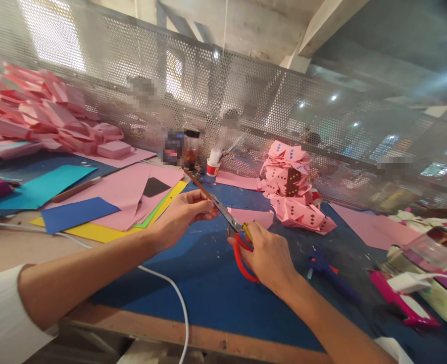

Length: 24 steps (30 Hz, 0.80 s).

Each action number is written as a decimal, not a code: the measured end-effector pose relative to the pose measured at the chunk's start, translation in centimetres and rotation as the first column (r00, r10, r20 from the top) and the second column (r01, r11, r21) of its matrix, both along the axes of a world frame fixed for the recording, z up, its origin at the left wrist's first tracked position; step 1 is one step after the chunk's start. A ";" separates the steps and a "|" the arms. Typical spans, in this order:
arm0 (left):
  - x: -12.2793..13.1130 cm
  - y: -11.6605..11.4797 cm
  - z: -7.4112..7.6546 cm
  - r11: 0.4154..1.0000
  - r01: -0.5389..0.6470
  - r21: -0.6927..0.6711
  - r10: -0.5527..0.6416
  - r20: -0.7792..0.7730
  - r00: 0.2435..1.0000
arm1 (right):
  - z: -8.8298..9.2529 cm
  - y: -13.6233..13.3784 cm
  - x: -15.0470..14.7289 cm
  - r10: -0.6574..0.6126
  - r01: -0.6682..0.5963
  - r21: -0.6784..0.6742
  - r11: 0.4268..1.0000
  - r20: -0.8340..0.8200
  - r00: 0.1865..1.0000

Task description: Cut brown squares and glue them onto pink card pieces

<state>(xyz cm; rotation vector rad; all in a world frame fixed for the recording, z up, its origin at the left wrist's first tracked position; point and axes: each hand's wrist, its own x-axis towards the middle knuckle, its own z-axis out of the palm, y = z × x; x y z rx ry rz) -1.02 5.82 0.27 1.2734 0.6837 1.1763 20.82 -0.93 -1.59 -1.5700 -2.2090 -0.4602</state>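
Note:
A thin dark brown strip (197, 182), which looks like paper, is pinched in my left hand (191, 210). My right hand (271, 253) grips a pair of scissors (227, 215) with red handles and a yellow patch near the pivot. The metal blades point up and left, meeting the strip close to my left fingertips. Whether the blades are parted there I cannot tell. Behind the scissors a folded pink paper piece (257, 217) lies on the blue tabletop (208, 283). Beyond my right hand stands a stack of pink paper shapes (289, 177) with small dark and blue squares on them.
Pink paper boxes (49, 111) pile up at the far left. Coloured sheets (109, 189) lie beside my left forearm. A red-and-white cup (213, 167) stands at the back. At right are a blue glue gun (329, 270) and a pink item (405, 298). A white cable (174, 288) crosses the front edge.

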 end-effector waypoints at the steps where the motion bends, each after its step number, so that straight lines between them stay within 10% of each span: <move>1: 0.0 0.0 0.0 1.000 0.002 0.003 -0.002 -0.001 1.000 | 0.0 0.0 0.0 -0.001 0.001 0.002 1.000 0.005 1.000; 17: 0.1 -0.2 0.3 0.999 0.018 -0.040 -0.017 0.021 1.000 | -0.3 0.4 -0.2 -0.010 -0.018 -0.112 0.994 -0.249 0.968; 24: 0.2 -0.4 0.0 0.990 0.081 -0.111 -0.076 0.051 0.996 | -0.1 1.1 -0.3 -0.075 -0.290 -0.329 0.899 -0.767 0.638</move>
